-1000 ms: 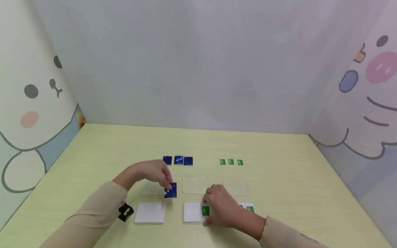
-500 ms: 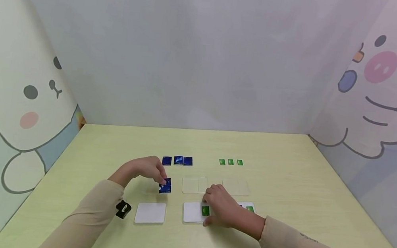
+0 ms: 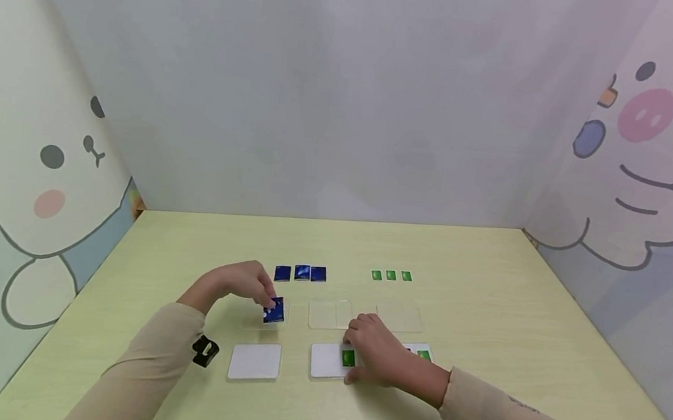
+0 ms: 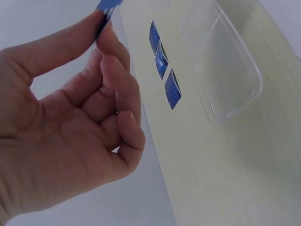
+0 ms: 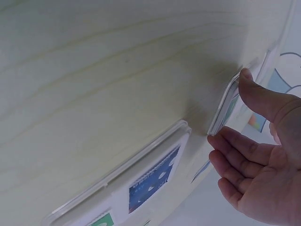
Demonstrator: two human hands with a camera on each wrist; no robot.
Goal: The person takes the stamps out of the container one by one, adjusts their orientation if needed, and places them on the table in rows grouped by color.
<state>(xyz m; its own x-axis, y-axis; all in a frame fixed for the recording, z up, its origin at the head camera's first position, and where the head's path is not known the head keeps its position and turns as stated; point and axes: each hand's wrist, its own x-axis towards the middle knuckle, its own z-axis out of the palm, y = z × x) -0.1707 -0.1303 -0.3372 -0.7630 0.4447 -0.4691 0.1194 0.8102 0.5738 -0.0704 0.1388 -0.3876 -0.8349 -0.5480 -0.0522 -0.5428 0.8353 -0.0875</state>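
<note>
The left hand (image 3: 244, 281) pinches a blue card (image 3: 274, 310), three blue squares (image 3: 303, 273) beyond; the right hand (image 3: 376, 350) clasps a white case (image 3: 325, 361), a green card (image 3: 348, 358) beside its grip.

left wrist view cropping blue card (image 4: 108, 4), right hand (image 3: 376, 351) partly hiding white case (image 3: 325, 360)

Holding a square, white-spotted blue card (image 3: 274, 310) raised, tilted, near a clear lid (image 3: 252, 318); gripping by opposite edges a white case (image 3: 325, 360) bearing a green card (image 3: 348, 358).
</note>
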